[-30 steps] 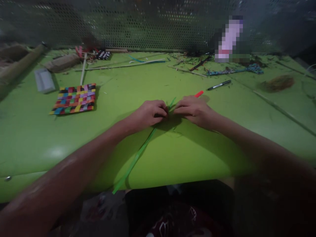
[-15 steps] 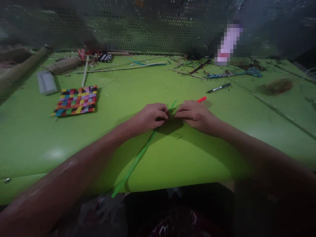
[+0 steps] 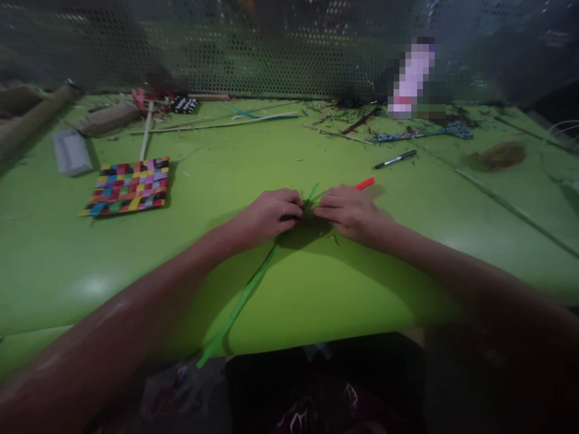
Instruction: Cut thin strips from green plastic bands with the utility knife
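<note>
My left hand (image 3: 277, 212) is closed in a pinch on a thin green strip (image 3: 242, 304), which runs down to the table's front edge. The strip's short upper end sticks up between my two hands. My right hand (image 3: 351, 211) is close beside the left, its fingertips pressed together near the strip; what they grip is hidden. From behind the right hand's knuckles pokes a bright red rod-like end (image 3: 365, 183); whether the hand holds it I cannot tell. A few tiny shavings (image 3: 333, 239) lie below the hands.
The green table (image 3: 280, 325) carries a colourful woven mat (image 3: 129, 187) and a white block (image 3: 72, 152) at left. A pen (image 3: 395, 159) lies beyond my right hand. Sticks, scraps and a fibre bundle (image 3: 500, 156) lie farther back, before a perforated metal panel (image 3: 253, 51).
The whole view has shifted slightly, so things sit a little farther left. Both hands keep nearly the same pose around the green strip; a curled shaving below them shows slightly differently.
</note>
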`<state>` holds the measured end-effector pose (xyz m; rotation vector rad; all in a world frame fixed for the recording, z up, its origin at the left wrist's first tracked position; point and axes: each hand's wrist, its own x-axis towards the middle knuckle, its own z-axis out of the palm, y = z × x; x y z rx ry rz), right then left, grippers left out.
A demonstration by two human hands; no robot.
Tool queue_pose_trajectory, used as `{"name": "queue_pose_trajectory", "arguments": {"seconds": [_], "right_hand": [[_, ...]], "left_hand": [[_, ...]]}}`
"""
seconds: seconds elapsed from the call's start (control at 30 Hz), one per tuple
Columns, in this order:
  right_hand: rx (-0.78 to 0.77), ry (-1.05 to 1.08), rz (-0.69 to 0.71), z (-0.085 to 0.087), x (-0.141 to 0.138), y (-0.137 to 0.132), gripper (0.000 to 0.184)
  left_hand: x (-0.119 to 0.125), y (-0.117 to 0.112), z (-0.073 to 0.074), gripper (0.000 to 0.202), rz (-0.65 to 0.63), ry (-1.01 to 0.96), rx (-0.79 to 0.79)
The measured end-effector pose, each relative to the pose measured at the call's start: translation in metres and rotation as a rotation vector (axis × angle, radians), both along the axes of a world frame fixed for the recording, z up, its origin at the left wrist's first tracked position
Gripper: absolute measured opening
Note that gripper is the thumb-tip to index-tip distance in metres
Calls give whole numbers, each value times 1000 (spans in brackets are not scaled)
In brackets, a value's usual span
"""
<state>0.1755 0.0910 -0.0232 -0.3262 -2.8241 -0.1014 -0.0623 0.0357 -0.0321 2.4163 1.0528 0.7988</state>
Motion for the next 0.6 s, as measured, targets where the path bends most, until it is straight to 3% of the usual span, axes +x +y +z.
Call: {"name": "queue_pose_trajectory", "arguments": {"seconds": [0.27, 0.37, 0.5, 0.6], "right_hand": [[53, 47, 60, -5, -4, 0, 34], [-28, 37, 12, -3, -3, -2, 29], [-229, 56, -25, 6, 0, 0, 22], [-320, 134, -41, 20, 3, 5, 26]], "left_hand": [[-1, 1, -1, 20, 9, 37, 9], [-2, 1, 0, 18, 39, -55, -11], [-4, -1, 6, 10, 174, -224, -81], [-4, -2, 14, 8, 253, -468, -179]]}}
